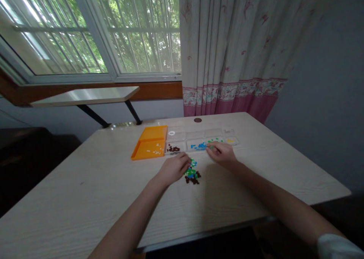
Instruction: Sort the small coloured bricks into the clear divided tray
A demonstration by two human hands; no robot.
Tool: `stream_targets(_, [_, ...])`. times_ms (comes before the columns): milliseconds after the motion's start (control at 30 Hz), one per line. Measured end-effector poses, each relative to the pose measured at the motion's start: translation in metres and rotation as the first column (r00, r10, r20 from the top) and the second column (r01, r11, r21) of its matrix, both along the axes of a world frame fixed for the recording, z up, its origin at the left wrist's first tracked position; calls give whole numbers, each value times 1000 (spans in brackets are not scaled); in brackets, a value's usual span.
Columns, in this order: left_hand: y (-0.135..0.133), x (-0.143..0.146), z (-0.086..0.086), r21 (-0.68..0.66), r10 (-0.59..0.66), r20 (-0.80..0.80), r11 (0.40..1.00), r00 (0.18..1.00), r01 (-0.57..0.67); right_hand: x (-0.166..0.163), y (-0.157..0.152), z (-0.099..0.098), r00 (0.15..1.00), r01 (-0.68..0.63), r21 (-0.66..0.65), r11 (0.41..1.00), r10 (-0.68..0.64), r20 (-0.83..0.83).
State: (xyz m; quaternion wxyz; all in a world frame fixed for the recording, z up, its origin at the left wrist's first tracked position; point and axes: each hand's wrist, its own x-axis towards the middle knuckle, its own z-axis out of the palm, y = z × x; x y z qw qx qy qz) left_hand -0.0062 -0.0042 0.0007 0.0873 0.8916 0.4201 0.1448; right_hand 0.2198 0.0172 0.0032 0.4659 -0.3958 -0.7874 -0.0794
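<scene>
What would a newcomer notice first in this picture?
The bright orange tray stands out on the pale table, left of a clear compartment box holding sorted coloured beads. In front of the box, the left hand is at a small mixed bead pile, while the right hand rests at the box's near edge.

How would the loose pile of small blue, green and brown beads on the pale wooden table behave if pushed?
The pile of small blue, green and brown beads would probably scatter rather than slide as one: the pieces lie loose and separate. Each looks tiny, so likely very light. The pale wooden table has no rim, so strays might skid or roll.
</scene>
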Motion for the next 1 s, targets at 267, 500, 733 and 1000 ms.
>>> stream_targets(267, [-1,0,2,44,11,80,999,997,-15,2,24,-7,971,237,-332,913,-218,96])
stream_targets(500, [-2,1,5,92,18,146,995,989,-32,-2,13,-9,984,161,-425,891,-110,141])
stream_targets(733, [-3,4,5,106,-16,210,994,977,-7,-23,-9,-21,970,-45,-352,935,124,207])
stream_targets(1000, [-3,6,3,86,-44,225,996,973,25,-24,-14,-21,964,-137,-312,940,199,177])
